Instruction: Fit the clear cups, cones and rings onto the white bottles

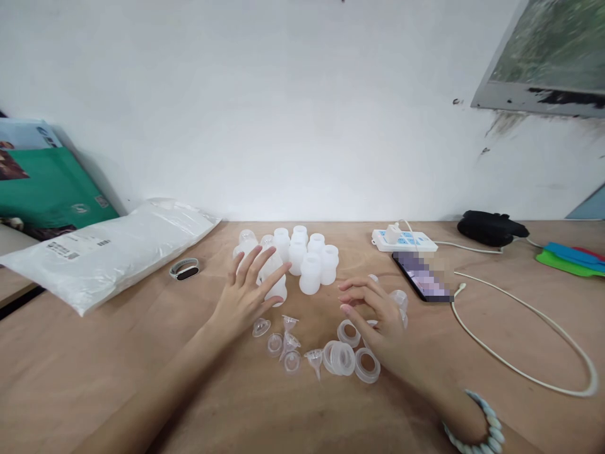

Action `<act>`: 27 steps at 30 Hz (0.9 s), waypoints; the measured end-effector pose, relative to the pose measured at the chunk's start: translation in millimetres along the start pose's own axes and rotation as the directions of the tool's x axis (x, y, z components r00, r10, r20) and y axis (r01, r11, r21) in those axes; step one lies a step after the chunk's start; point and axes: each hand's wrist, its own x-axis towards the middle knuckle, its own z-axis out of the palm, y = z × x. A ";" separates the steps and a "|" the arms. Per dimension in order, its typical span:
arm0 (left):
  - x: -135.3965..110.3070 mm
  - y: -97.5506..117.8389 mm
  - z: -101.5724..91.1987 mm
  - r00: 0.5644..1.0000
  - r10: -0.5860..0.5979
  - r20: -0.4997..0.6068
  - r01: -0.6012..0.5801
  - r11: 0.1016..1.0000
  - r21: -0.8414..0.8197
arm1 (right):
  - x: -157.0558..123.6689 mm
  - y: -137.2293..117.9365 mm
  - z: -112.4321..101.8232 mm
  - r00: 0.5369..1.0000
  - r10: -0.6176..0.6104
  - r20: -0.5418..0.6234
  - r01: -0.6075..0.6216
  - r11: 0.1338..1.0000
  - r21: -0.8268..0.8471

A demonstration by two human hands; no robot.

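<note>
My left hand (246, 287) hovers with fingers spread over some of the translucent white bottles and hides part of them. Beside it, several small open-topped bottles (310, 274) stand in a cluster. My right hand (375, 309) is held above the table to their right, its fingers loosely bent and apart, with nothing between them. Under and in front of it lie several clear plastic screw rings (367, 366), some stacked on their sides. Between the hands are small clear funnel-shaped pieces (314, 360) and a clear teat-like dome (261, 326). More clear domes (399, 300) sit partly behind my right hand.
A white plastic parcel (118, 252) and a fitness band (184, 270) lie at left. At right are a phone (420, 277), a power strip (409, 240), a looped white cable (524, 384) and a black case (491, 228). A wall (302, 126) rises behind.
</note>
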 end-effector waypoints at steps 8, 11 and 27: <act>0.8 -2.4 -1.4 0.991 -0.129 0.037 0.129 0.992 0.012 | 0.0 -1.2 0.3 1.000 -0.002 0.021 0.002 1.000 -0.006; 0.6 -2.7 -1.8 0.987 -0.155 0.050 0.155 0.988 0.005 | -0.2 -0.9 1.4 1.000 0.006 0.020 -0.006 1.000 -0.003; 6.6 4.2 -6.7 1.000 -0.003 -0.013 0.004 0.999 0.042 | 3.6 13.0 -2.3 0.999 0.020 0.032 -0.018 0.998 -0.066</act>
